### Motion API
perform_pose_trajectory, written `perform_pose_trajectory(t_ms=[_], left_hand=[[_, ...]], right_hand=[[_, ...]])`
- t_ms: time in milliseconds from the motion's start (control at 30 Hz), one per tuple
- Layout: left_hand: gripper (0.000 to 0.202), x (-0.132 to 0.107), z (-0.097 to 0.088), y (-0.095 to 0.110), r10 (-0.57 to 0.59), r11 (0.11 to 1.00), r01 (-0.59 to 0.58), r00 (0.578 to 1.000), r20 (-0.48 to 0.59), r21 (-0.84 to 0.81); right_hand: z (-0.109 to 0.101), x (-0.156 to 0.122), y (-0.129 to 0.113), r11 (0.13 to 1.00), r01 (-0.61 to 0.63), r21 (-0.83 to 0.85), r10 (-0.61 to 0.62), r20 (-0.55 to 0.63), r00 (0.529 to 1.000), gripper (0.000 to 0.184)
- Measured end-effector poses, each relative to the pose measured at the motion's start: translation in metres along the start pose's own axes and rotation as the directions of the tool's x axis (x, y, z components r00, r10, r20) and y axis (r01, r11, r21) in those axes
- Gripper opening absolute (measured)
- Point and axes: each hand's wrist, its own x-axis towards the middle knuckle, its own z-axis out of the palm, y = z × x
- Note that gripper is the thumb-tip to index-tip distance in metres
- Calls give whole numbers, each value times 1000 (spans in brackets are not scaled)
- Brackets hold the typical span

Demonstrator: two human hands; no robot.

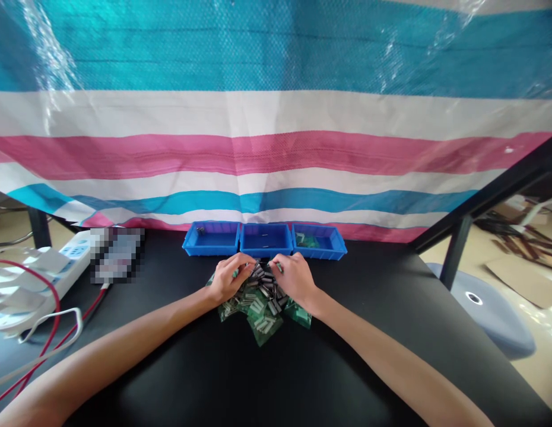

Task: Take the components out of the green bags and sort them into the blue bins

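My left hand (229, 277) and my right hand (294, 279) rest side by side on top of a heap of green circuit-board strips with black and silver connectors (260, 305). Each hand pinches a small green-and-silver piece (279, 267) at its fingertips, though my fingers partly hide both pieces. Beyond the heap stand three blue plastic bins in a row. The left bin (211, 247) holds a small dark part, the middle bin (266, 249) a few thin pieces, and the right bin (319, 250) some green boards.
The black table (267, 379) carries a white power strip (64, 261), a pixelated object (118, 255) and red and white cables at the left. A striped tarp (276, 154) hangs behind the table. A black frame (489, 201) and a grey stool (485, 308) stand at the right.
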Motion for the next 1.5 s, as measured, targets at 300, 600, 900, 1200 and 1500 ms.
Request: perform_pose_trajectory(t_ms=[300, 600, 900, 1200, 1500], left_hand=[[11, 0, 0, 0, -3, 1000, 3, 1000, 6, 1], [12, 0, 0, 0, 12, 1000, -12, 1000, 14, -1], [12, -1, 0, -1, -5, 1000, 5, 1000, 18, -18], [15, 2, -1, 2, 17, 1000, -17, 1000, -14, -18], [11, 1, -3, 3, -15, 1000, 15, 999, -31, 4]], right_hand=[[-29, 0, -12, 924, 36, -381, 71, 263, 962, 34], [-25, 0, -11, 919, 67, -389, 66, 318, 946, 37], [-26, -1, -15, 994, -76, -74, 80, 61, 995, 28], [-10, -5, -12, 752, -119, 648, 146, 13, 989, 27], [-7, 1, -14, 7, -398, 917, 219, 387, 896, 34]])
